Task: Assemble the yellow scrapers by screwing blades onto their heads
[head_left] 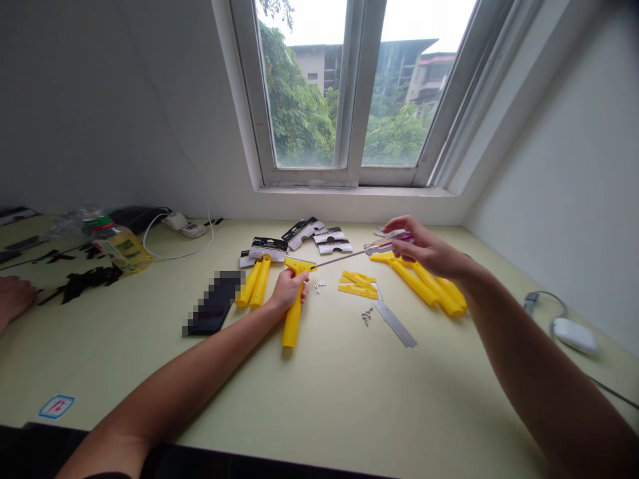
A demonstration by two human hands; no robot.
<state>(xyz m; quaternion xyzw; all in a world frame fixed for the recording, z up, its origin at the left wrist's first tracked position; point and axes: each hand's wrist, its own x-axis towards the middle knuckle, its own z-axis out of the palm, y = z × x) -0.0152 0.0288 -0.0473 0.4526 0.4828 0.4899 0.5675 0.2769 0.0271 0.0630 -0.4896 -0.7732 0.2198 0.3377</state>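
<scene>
My left hand point(288, 290) is closed around the handle of a yellow scraper point(291, 327), whose wide head points towards the window. A long screwdriver point(342, 258) with a clear and purple handle is gripped in my right hand point(426, 247). Its tip meets the scraper's head, though the screw there is too small to see. Just right of the scraper lie several small nuts point(320, 286). Beyond them are yellow clamp strips point(357, 286), thin grey metal blades point(394, 324) and a little heap of screws point(367, 317).
Yellow scraper handles point(259, 283) lie left, with more handles point(422, 283) at right. Black-and-white packaging point(302, 231) sits by the wall. A dark phone-like slab point(217, 306), a bottle point(122, 247) and another person's hand point(16, 298) are leftward. A white device point(574, 334) lies right.
</scene>
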